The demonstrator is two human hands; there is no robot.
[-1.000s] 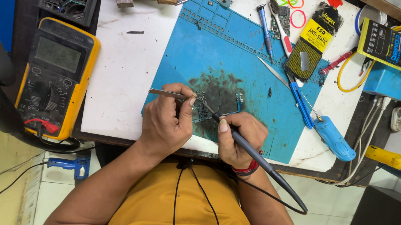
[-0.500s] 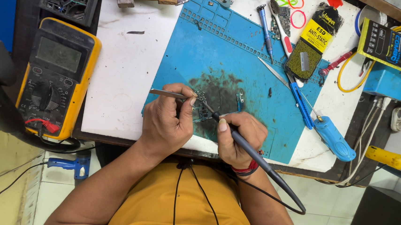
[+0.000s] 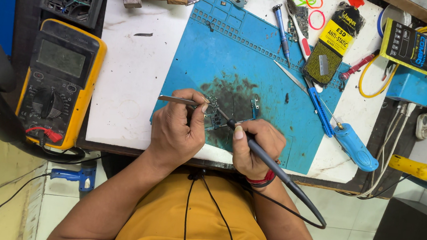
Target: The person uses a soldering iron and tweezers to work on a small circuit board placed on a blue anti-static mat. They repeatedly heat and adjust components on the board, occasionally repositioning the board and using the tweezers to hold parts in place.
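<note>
Small circuit board (image 3: 215,116) lies on the near part of the blue mat (image 3: 237,61), light and fragile, best gripped by its edges, left hand (image 3: 176,130) pinching tweezers (image 3: 177,100), right hand (image 3: 254,148) clasping soldering iron (image 3: 266,159).

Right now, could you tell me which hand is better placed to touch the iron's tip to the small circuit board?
Right: the right hand grips the soldering iron, tip at the circuit board. The left hand holds tweezers.
</note>
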